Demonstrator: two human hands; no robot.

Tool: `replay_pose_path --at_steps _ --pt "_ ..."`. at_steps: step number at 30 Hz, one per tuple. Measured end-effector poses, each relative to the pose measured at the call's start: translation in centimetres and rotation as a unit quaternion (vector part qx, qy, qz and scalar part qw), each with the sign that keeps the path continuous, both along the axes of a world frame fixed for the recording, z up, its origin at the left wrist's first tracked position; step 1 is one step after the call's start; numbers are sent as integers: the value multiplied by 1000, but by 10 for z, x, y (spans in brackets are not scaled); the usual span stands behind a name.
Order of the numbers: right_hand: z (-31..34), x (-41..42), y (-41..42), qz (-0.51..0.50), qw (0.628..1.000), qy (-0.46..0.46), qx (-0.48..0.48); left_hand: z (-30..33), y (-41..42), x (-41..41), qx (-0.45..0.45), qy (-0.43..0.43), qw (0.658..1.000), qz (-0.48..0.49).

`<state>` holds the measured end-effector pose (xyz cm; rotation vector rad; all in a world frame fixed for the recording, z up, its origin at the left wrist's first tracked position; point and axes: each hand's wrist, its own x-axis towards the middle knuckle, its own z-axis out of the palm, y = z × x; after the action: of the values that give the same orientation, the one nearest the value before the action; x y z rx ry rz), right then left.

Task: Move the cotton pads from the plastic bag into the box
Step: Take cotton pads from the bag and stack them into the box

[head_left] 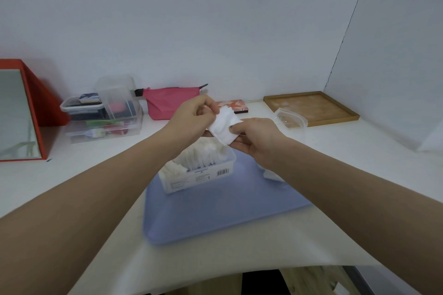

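1. Both hands are up over the box (199, 172), holding a small stack of white cotton pads (224, 126) between them.
2. The left hand (191, 115) has its fingers curled on the stack's upper left edge, a pinching grip.
3. The right hand (257, 137) clamps the stack's lower right corner, thumb on top and fingers beneath, also a closed grip on the pads.
4. Below the hands, the clear box sits on a blue tray (215, 213), and it is already packed with upright rows of white pads; a barcode label shows on its near wall.
5. A few more white pads (271, 173) lie on the tray just beside the box, partly hidden by the right forearm.
6. The plastic bag (291, 118) lies on the white surface (359, 163) behind the right hand, touching the front edge of a wooden tray (311, 108); it looks see-through, and I cannot tell what is inside.
7. Further back, left of centre: a pink pouch (167, 102), clear storage bins (105, 112) with mixed items, and a red-framed mirror (16, 112) at the far left.
8. A patterned flat case (236, 105) peeks out behind the raised pads.
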<state>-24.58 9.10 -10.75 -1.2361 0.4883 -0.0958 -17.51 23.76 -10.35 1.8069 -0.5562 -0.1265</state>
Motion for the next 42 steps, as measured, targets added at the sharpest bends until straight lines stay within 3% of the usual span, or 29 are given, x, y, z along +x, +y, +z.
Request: replay_pose_path --at_steps 13,16,25,32,38,42 --pt "1 1 -3 8 999 -22 -28 2 -1 -1 -58 111 992 12" --pt "0 1 -2 26 998 -35 -41 3 0 -2 -38 140 989 -5" --pt "-2 3 -3 32 989 -59 -130 2 3 -4 22 96 994 -36" --pt "-5 6 -3 14 977 -65 -203 5 3 -2 9 74 997 -5" --pt "-8 8 -3 8 944 -95 -317 6 5 3 12 88 996 17" --pt "-9 9 -5 18 933 -103 -344 5 7 7 35 72 997 7"
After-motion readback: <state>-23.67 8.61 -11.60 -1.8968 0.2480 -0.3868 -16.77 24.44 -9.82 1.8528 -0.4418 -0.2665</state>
